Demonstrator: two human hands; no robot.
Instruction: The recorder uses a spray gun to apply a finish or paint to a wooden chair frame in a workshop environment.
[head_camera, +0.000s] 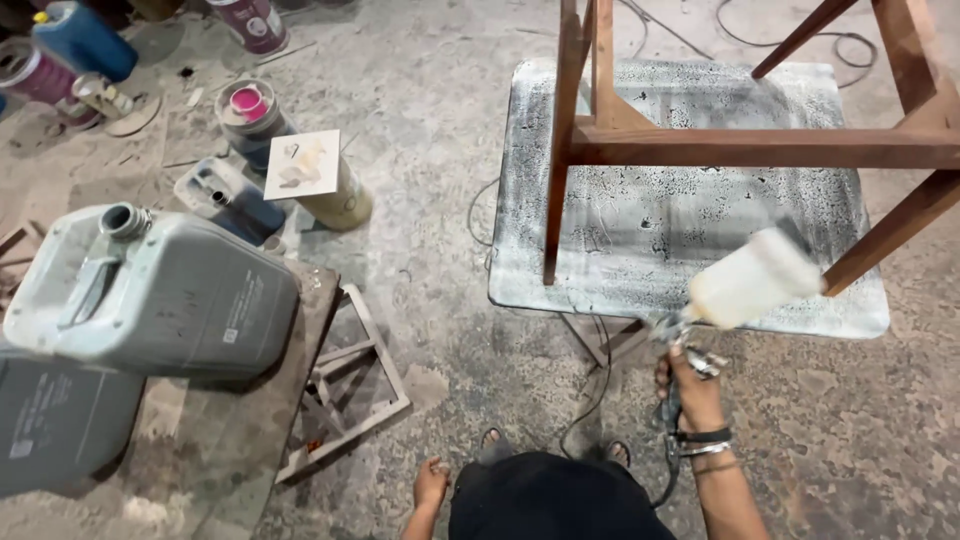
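My right hand (690, 385) grips a spray gun (690, 335) with a translucent white cup (752, 277) on top, held near the front edge of a paint-speckled table (690, 240). A brown wooden frame of legs and rails (740, 145) stands on that table, just beyond the cup. My left hand (431, 485) hangs low by my side, holding nothing, fingers loosely apart. A hose runs down from the gun along my right wrist, which wears bracelets.
Two grey plastic jerrycans (150, 290) lie on a low bench at left. Paint tins, one with pink paint (250, 105), a blue canister (85, 40) and a tile sit on the dusty floor. A metal frame (345, 395) lies on the ground. Cables trail under the table.
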